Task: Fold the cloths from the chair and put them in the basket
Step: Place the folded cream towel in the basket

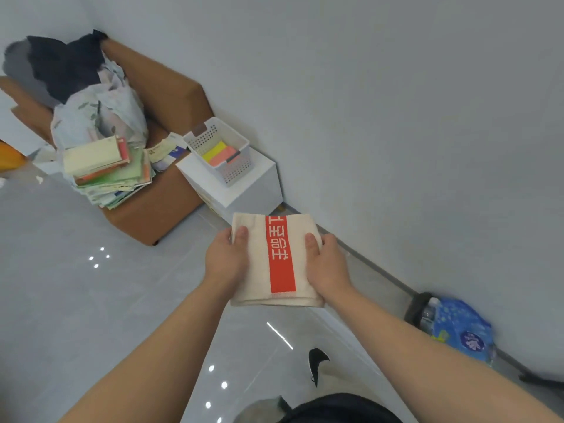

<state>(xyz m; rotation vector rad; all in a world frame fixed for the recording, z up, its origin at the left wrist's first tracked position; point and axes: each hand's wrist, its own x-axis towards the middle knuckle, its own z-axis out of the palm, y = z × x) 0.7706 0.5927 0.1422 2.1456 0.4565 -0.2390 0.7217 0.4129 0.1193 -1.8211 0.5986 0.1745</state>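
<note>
A folded cream towel [259,270] with a red band and white characters hangs in the air in front of me. My left hand [227,257] grips its left edge, thumb on top. My right hand [328,262] grips its right edge the same way. The white perforated basket [241,138] stands on a white box beyond the towel and holds folded yellow and pink cloths [218,154]. On the brown chair [171,96] at the upper left lie a dark garment [67,65] and a pale patterned cloth [100,117].
A stack of books and papers [106,169] lies on the chair seat. The white box [244,190] stands against the wall. A blue plastic bag [460,328] leans at the wall on the right. The floor is glossy grey tile.
</note>
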